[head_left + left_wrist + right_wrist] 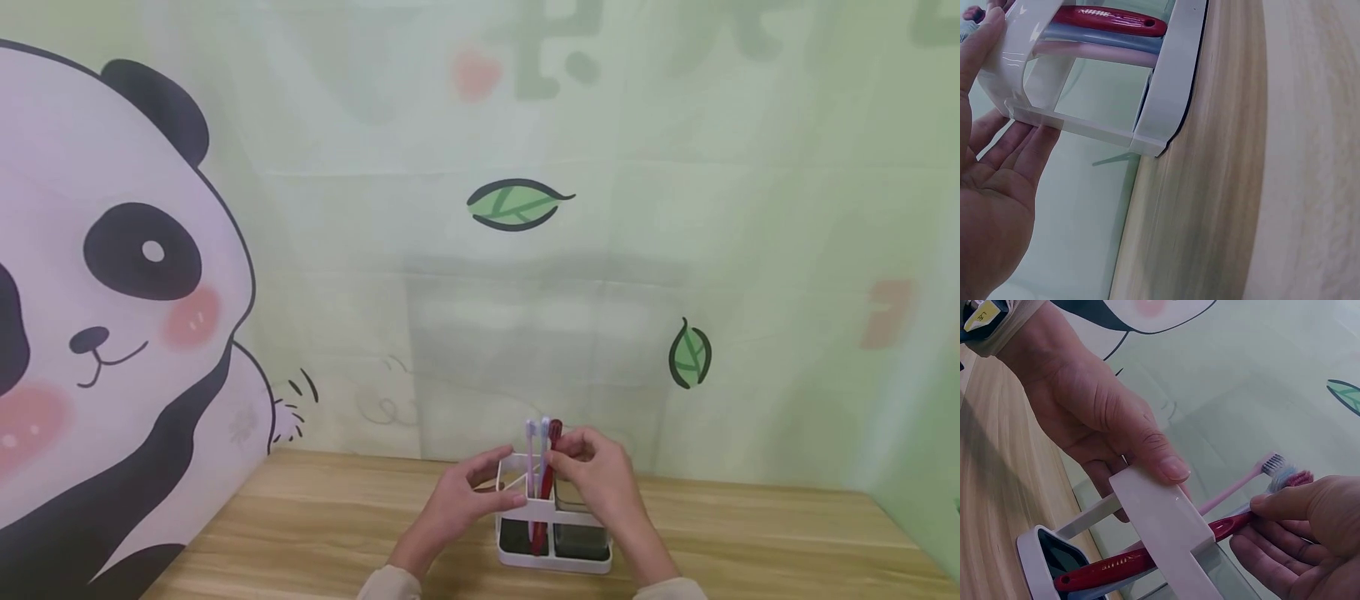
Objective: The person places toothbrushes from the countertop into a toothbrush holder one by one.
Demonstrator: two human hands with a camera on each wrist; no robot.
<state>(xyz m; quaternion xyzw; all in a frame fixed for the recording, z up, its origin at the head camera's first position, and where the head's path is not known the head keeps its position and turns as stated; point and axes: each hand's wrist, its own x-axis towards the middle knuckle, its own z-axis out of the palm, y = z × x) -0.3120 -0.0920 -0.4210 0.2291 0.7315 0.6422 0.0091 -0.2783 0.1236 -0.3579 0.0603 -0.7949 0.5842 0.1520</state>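
A white toothbrush holder [555, 564] with a dark base stands upright on the table. My left hand [456, 500] grips its upper frame at the left side, thumb on the front band and fingers against the side. With thumb and fingers, my right hand [603, 482] pinches a red toothbrush [1116, 565] just below its head. That toothbrush stands in the left part of the holder, its handle end down at the base. Beside it are a pink toothbrush [1232, 489] and a blue toothbrush [1104, 36], bristles up. A clear cup-like piece [581, 540] sits in the right compartment.
The wood-grain table [360, 500] extends to both sides of the holder. Behind it hangs a pale green backdrop [337, 250] with a printed panda [142, 350] at the left and printed leaves.
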